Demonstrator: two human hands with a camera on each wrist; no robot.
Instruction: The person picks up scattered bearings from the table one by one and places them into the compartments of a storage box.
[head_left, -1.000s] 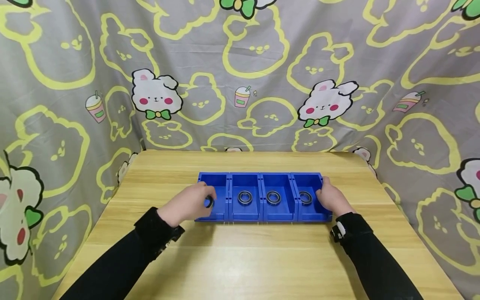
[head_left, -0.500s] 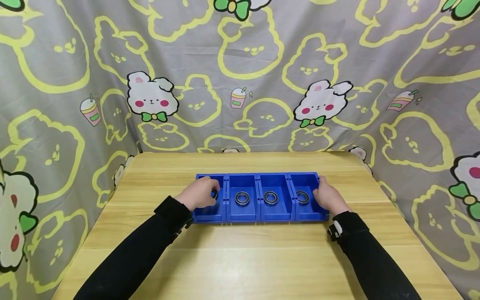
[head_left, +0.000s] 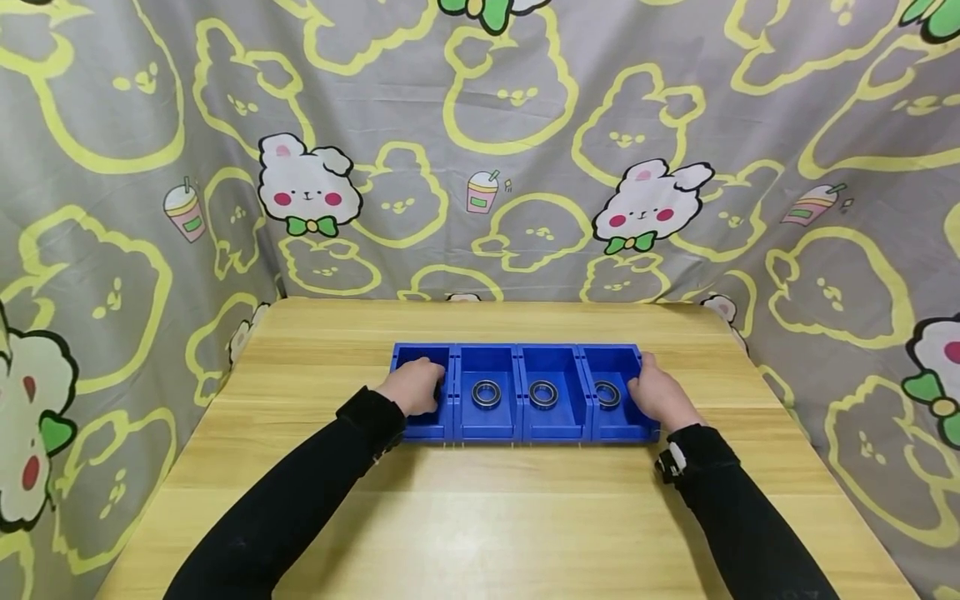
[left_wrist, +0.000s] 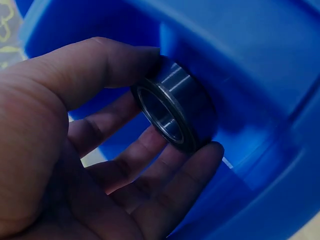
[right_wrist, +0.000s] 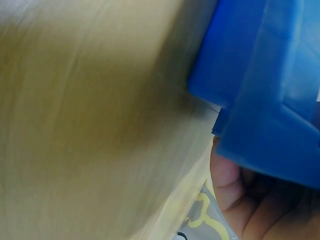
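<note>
A row of blue plastic bins (head_left: 486, 432) stands joined side by side on the wooden table. My left hand (head_left: 415, 387) reaches into the leftmost bin. In the left wrist view its thumb and fingers grip a ball bearing (left_wrist: 187, 97) by the rim, tilted, close to the bin's blue wall. The head view hides that bearing behind the hand. Each of the other bins has one bearing lying flat: the second bin's bearing (head_left: 486, 407), the third bin's bearing (head_left: 543, 406) and the rightmost bin's bearing (head_left: 607, 407). My right hand (head_left: 663, 396) grips the right side wall of the rightmost bin.
The light wooden tabletop (head_left: 480, 517) extends around the bins on every side. A grey curtain (head_left: 525, 183) with yellow outlines and rabbit faces hangs behind the table and along both sides.
My left hand has moved right and down into the leftmost bin with the bearing, which is now hidden in the head view. The right hand keeps its grip on the bin wall.
</note>
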